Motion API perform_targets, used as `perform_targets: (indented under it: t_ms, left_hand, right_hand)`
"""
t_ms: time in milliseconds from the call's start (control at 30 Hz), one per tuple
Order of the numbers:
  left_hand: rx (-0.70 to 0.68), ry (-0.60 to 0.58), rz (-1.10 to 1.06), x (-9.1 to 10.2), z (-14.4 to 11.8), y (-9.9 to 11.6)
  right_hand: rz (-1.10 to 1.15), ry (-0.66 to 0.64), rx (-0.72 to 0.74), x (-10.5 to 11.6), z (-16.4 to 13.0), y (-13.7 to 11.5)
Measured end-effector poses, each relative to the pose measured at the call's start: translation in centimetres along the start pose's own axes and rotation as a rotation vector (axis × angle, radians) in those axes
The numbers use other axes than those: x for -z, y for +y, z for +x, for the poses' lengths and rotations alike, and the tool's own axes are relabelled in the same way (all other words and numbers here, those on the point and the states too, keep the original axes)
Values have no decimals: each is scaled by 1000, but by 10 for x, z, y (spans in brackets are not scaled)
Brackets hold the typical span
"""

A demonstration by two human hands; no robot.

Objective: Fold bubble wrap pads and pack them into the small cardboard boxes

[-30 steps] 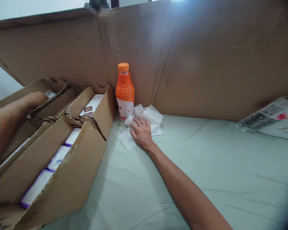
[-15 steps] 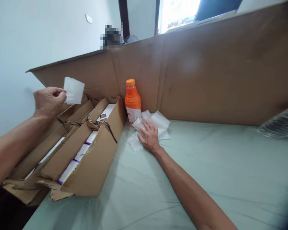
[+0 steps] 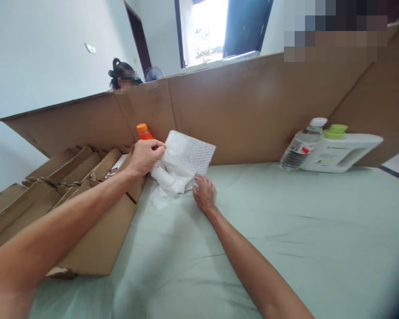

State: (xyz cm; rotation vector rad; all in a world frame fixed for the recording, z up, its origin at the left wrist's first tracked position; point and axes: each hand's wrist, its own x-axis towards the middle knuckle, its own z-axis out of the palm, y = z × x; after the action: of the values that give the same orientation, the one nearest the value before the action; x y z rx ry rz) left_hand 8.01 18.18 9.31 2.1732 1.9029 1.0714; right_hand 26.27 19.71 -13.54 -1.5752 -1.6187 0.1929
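My left hand (image 3: 146, 157) pinches the edge of a bubble wrap sheet (image 3: 197, 153) and holds it up over a loose pile of bubble wrap pieces (image 3: 174, 181). My right hand (image 3: 204, 192) rests at the pile's right edge, fingers bent and a little apart, with the fingertips touching or very near the wrap. Behind my left hand stands an orange bottle (image 3: 142, 128) with an orange cap, mostly hidden by the hand and the sheet. To the left are open cardboard boxes (image 3: 96, 239), partly covered by my left forearm.
A tall cardboard panel (image 3: 239, 106) stands along the far side of the green cloth surface (image 3: 252, 230). By it at the right, a clear water bottle (image 3: 299, 148) leans against a white jug (image 3: 346, 153) with a green cap. A person's head (image 3: 123, 73) shows beyond the panel.
My left hand has swung right from above the boxes to the pile, bubble wrap still in its fingers. The right hand has slid off the pile's top to its edge. The view has turned right.
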Motion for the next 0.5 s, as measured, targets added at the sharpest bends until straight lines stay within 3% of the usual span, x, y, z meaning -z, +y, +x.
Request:
perform_targets:
  t_ms: [100,200,333,433,500]
  left_hand:
    - [112,-45,150,-51,9,-21]
    - [135,-57,249,-84,-6,-41]
    - [7,-44,327,-114,-37,-52]
    - [-142,-163,422,-138,-48,-55]
    - [-168,-249,464,-155,-46,-58]
  right_hand:
    - [15,-6,-32,-4,-2,7]
    - [25,-12,-68,-7,0,9]
    - [29,-12,-80,-6,0,6]
    - [8,-1,-20,-3,-3,1]
    - [-20,-26,39,-1,-5,-2]
